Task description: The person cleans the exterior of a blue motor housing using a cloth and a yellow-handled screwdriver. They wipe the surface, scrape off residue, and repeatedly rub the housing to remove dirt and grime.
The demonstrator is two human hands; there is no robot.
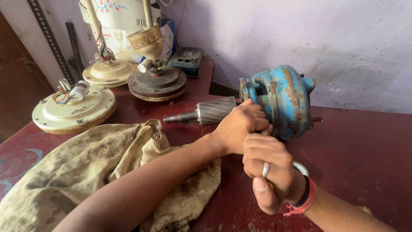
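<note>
A rusty blue motor housing lies on its side on the dark red table. A ribbed grey rotor with a steel shaft sticks out of it to the left. My left hand is closed around the rotor's end, right at the housing's mouth. Pressed directly beneath it, my right hand is a tight fist with a ring and a red wristband. A sliver of yellow shows inside that fist, apparently a tool handle; the rest is hidden.
A dirty tan cloth lies under my left forearm. Three ceiling fan motors with loose wires stand at the back left. A dark box sits by the pale wall.
</note>
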